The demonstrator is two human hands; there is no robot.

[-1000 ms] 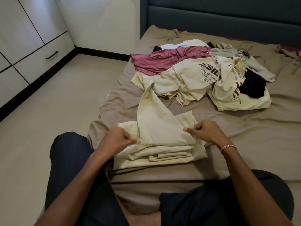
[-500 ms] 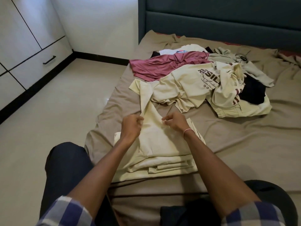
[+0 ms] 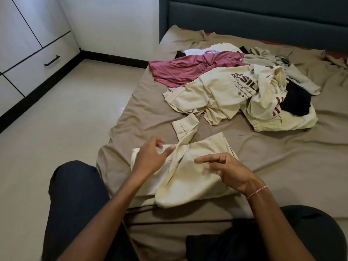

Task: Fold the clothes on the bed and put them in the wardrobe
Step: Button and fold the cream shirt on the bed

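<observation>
A cream shirt (image 3: 190, 178) lies partly folded on the near edge of the bed (image 3: 282, 157), its cuffed sleeve (image 3: 184, 127) trailing toward the pile. My left hand (image 3: 152, 157) hovers over the shirt's left side with fingers spread and nothing in it. Over the right side my right hand (image 3: 227, 170) hangs with loosely bent fingers, also holding nothing. Farther back lies a heap of unfolded clothes: a cream printed T-shirt (image 3: 216, 91), a maroon garment (image 3: 190, 68), a black one (image 3: 295, 100) and a grey-green one (image 3: 299, 78).
The white wardrobe (image 3: 28, 34), with a drawer and black handle (image 3: 52, 60), stands at the left across a bare tiled floor (image 3: 66, 119). A dark upholstered headboard (image 3: 254, 17) closes the far end of the bed. My knees in dark trousers frame the near edge.
Both hands have let go of the cream sleeve they gripped and drawn back toward me, now open. The sleeve has dropped onto the bed, clear of the pile.
</observation>
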